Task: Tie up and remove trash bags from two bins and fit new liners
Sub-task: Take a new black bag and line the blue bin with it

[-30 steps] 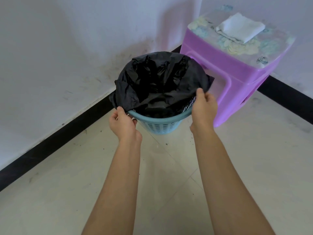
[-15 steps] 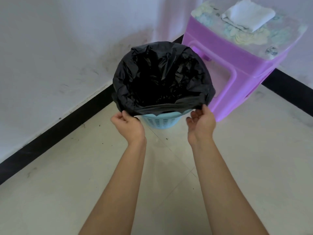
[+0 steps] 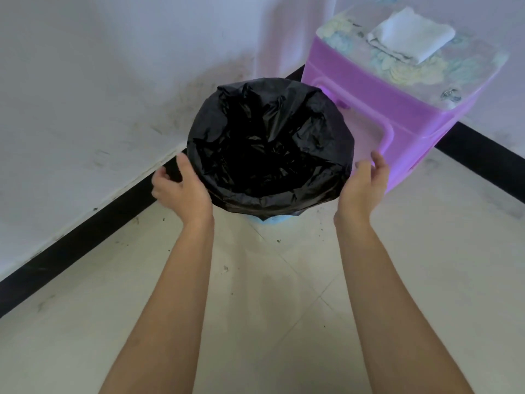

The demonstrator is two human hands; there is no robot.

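Note:
A black liner (image 3: 270,143) lies folded over the whole rim of a light blue bin (image 3: 270,220), of which only a sliver shows under the bag's near edge. My left hand (image 3: 181,189) sits at the bag's left side, fingers spread and holding nothing. My right hand (image 3: 362,186) is at the bag's right side, fingers apart and empty. Both hands are beside the bag; whether they touch it I cannot tell.
A purple plastic stool (image 3: 397,109) with a floral top stands right behind the bin, with a folded white cloth (image 3: 412,41) on it. White walls with a black skirting (image 3: 85,237) meet in the corner behind. Pale floor tiles (image 3: 270,308) stretch toward me.
The bag's near edge was pulled down over the bin's front rim, hiding most of the blue. Both hands let go and moved outward to the bag's sides.

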